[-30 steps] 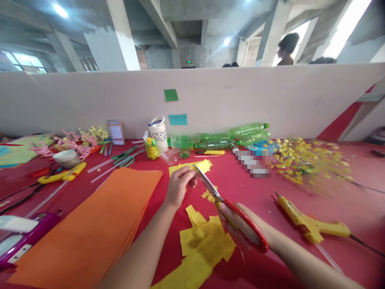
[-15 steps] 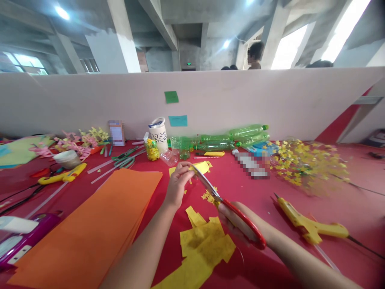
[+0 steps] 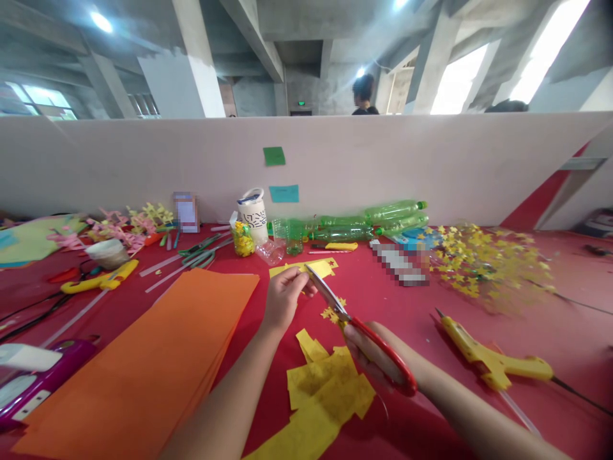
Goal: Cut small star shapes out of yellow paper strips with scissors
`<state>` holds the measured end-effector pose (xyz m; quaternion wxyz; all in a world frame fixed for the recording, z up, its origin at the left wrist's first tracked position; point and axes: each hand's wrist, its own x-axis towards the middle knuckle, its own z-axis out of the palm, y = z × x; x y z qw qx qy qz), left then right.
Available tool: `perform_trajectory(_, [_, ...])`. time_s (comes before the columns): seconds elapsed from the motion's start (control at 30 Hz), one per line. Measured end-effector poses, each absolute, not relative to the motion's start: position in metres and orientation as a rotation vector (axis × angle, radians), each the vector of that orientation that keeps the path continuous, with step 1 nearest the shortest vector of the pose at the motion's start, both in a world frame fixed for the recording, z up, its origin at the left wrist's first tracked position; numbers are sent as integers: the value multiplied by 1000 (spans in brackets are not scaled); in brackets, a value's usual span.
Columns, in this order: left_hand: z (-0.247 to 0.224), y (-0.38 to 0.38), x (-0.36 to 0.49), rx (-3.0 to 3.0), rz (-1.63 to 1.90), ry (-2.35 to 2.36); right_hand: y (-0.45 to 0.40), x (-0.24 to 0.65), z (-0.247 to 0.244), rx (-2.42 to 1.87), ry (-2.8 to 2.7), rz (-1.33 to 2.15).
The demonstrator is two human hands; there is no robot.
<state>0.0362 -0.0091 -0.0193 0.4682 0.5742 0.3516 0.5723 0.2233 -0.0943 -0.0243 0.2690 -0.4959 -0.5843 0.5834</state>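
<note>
My right hand [image 3: 371, 351] grips a pair of scissors [image 3: 328, 292] with red handles, the blades pointing up and left. Their tips meet the fingertips of my left hand [image 3: 282, 299], which pinches what looks like a small piece of yellow paper, mostly hidden by the fingers. Just beneath the blades lie several small cut yellow stars [image 3: 329, 314]. Closer to me, larger yellow sheets [image 3: 325, 386] with faint marks overlap on the red table. Beyond my left hand is a flat yellow strip [image 3: 327, 266].
Orange sheets [image 3: 143, 358] lie left, a yellow glue gun [image 3: 493, 358] right. Green bottles [image 3: 349, 233], a white tumbler [image 3: 252, 214] and a yellow-handled cutter [image 3: 341, 246] line the back. A branch of yellow stars [image 3: 479, 265] stands at right. A white partition [image 3: 383, 153] closes the far side.
My right hand and the scissors have shifted slightly left. My left fingers have turned a little, so less yellow shows between them. A person beyond the partition has moved left.
</note>
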Motion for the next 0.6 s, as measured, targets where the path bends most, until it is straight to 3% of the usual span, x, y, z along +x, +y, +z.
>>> perform_trajectory(0.6, [-17, 4, 14, 1435, 1499, 1200, -84, 233, -33, -1358, -1425, 1557])
